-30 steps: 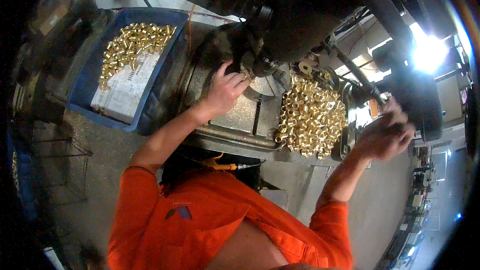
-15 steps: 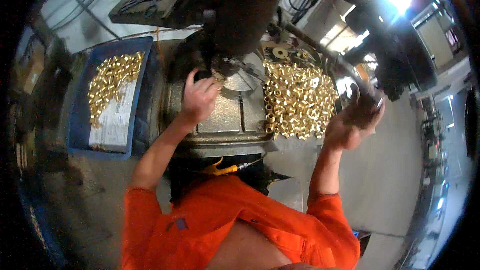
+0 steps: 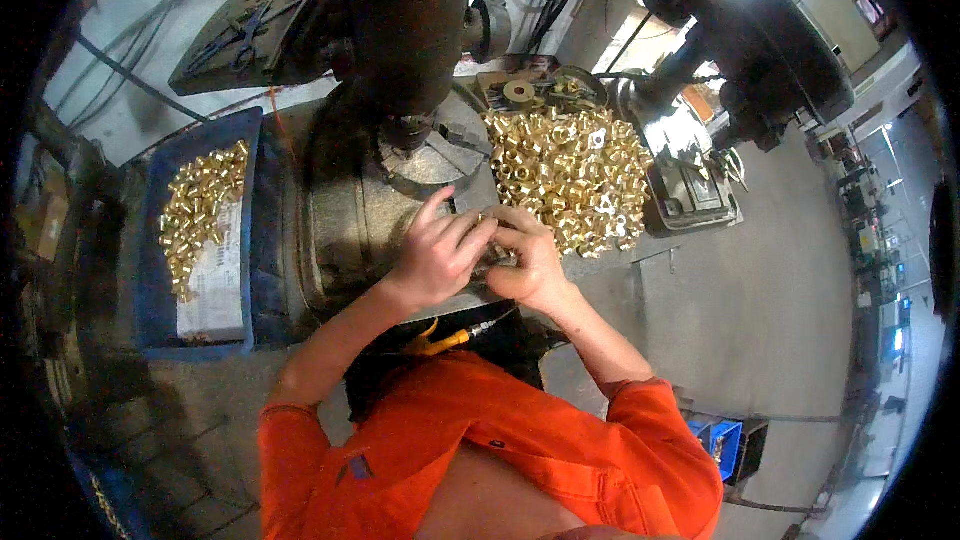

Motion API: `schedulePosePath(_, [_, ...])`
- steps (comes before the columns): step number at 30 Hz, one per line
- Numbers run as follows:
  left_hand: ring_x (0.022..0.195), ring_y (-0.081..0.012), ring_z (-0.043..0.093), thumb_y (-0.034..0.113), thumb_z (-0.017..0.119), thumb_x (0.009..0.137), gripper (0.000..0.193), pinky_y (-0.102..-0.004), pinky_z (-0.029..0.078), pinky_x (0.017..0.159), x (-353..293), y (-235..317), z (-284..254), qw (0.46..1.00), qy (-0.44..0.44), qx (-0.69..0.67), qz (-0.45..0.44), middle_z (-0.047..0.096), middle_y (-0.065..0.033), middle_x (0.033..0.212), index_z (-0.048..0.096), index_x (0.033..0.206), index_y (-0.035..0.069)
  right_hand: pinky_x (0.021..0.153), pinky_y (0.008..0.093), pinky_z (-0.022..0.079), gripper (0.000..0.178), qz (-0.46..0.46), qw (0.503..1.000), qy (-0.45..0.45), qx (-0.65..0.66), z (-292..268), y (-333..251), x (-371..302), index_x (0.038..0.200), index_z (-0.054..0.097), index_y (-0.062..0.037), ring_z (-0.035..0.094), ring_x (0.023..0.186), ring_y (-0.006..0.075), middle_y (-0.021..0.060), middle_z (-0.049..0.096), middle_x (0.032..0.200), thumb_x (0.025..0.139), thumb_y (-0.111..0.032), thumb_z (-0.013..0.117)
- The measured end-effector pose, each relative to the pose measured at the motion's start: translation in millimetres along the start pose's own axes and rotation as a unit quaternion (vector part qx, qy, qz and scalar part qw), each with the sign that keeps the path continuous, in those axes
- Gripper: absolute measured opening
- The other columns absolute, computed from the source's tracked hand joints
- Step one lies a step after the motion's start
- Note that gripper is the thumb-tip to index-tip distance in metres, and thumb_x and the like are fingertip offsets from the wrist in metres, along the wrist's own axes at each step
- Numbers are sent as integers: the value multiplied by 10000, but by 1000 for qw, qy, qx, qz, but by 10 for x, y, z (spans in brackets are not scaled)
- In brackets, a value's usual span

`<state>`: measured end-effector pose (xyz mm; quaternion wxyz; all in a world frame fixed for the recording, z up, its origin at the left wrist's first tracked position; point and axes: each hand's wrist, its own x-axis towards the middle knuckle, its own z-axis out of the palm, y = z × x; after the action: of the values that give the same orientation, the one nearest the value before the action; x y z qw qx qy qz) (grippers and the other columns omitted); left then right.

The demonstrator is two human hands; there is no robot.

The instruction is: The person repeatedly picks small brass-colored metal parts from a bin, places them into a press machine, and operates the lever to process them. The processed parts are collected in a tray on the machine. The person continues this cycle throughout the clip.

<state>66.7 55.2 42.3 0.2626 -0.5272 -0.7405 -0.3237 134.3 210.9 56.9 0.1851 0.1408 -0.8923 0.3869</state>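
Note:
In front of the round metal chuck [image 3: 425, 172] on the machine table [image 3: 350, 230], my two hands meet fingertip to fingertip. My left hand [image 3: 437, 258] has its index finger raised and the other fingers curled in a pinch. My right hand [image 3: 527, 258] is closed from the other side, its thumb and fingers bent inward. Whatever lies between them is small and mostly hidden by the fingers. Just beyond my right hand spreads a pile of brass fittings [image 3: 570, 170]. Above the chuck stands the dark machine head [image 3: 410, 30].
On the left, a blue bin [image 3: 255, 270] holds more brass fittings [image 3: 200, 210] and a white sheet [image 3: 215, 310]. A yellow air gun [image 3: 437, 340] hangs at the table's front edge. Pliers [image 3: 245, 45] lie on a tray at the back left. Another machine [image 3: 780, 60] stands at right.
My right hand has come from the machine's right side to the middle. My left hand has drawn back from beside the chuck toward me, and the two now meet. The view has shifted.

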Motion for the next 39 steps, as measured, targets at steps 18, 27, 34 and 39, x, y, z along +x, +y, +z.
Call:
schedulePosePath(18, [783,-283,601,79,684,683,240,-357,465,747,-734,-591,-1933,912,-31,139,-385,628,-144,833,614,902,9,822,358,448,437,169,936,107,-291,-699,1541,285,1037,614,-24,570,941,308,197,580,1062,619,-145,654])
schedulePosePath(27, [817,-331,601,236,704,669,383,-413,471,711,-2021,-1125,-2949,761,-223,241,-560,627,-189,878,614,982,33,930,353,375,386,68,989,125,-45,-681,1121,-103,958,635,38,529,1054,269,187,589,1080,607,-6,481])
schedulePosePath(34, [825,-328,604,306,713,611,423,-438,495,693,-2407,-1606,-2965,657,-399,331,-548,626,-142,834,601,971,115,856,335,431,384,78,991,107,7,-519,1125,-86,940,628,46,599,894,252,162,627,965,596,6,461])
schedulePosePath(39, [797,-309,617,154,637,646,363,-419,500,642,-2916,-1971,-2814,663,-526,318,-427,628,-129,822,590,1006,152,797,306,459,395,91,990,99,-33,-532,1074,-125,948,623,55,604,844,219,138,636,915,590,3,465])
